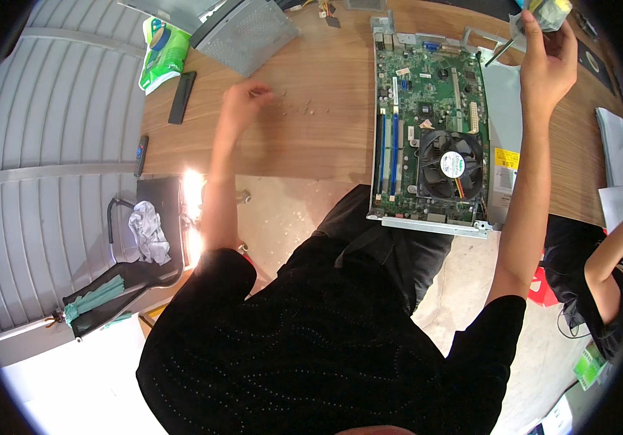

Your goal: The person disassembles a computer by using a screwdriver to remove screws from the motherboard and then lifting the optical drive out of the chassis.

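Observation:
A green motherboard [427, 94] lies in a flat metal chassis [434, 226] at the table's front edge. On it sits a black cooling fan [442, 174] with a white hub. Right of the board, above the far corner of the chassis, my right hand [549, 72] is wrapped around a screwdriver [500, 53]; its dark shaft slants down to the left. Over the wooden table at left, my left hand [240, 103] has its fingertips pinched together; anything between them is too small to make out. Several tiny screws [308, 110] lie scattered beside those fingers.
A grey perforated metal case [246, 36] stands at the back left, near a green packet [165, 54] and a black flat bar [182, 98]. A remote control [141, 156] lies at the left edge. Papers [616, 145] and another person's arm [608, 261] are at right.

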{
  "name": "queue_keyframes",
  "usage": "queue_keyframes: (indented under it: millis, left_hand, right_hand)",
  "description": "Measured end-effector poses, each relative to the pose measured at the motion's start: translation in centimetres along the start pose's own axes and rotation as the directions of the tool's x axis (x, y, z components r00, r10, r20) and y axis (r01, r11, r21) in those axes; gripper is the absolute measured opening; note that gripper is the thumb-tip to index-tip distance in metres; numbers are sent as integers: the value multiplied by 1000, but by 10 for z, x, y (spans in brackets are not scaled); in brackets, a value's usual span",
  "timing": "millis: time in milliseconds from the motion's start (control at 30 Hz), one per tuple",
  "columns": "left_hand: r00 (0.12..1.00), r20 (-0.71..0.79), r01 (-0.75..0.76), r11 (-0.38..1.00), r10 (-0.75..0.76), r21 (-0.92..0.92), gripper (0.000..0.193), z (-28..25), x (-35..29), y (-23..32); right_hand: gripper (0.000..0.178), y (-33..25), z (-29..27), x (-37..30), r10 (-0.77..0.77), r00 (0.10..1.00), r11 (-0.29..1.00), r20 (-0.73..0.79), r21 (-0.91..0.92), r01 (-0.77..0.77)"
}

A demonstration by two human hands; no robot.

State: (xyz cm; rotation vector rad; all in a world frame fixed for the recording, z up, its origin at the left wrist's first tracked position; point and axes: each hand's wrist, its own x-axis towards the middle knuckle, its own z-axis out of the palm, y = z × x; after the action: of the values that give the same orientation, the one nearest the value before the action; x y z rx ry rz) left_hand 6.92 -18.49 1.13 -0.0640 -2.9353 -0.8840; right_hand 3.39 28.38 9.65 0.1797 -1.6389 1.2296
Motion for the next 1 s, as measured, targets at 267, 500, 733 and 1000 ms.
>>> queue_keyframes:
  millis: [267,500,733,1000]
  left_hand:
    - [986,124,-102,992,110,-69,18,18,12,-6]
    - [999,-6,-54,995,54,-84,19,31,15,61]
    - [949,-69,-315,928,307,-201,19,95,44,130]
    - [932,-68,-362,908,356,-212,17,114,61,143]
  right_hand:
    - [40,11,-2,1,81,996,993,41,81,-84]
    - [42,9,-8,4,98,994,993,47,60,-101]
    - [44,12,-6,-1,85,993,993,75,73,-91]
    - [44,2,-3,3,245,957,902,154,327,-283]
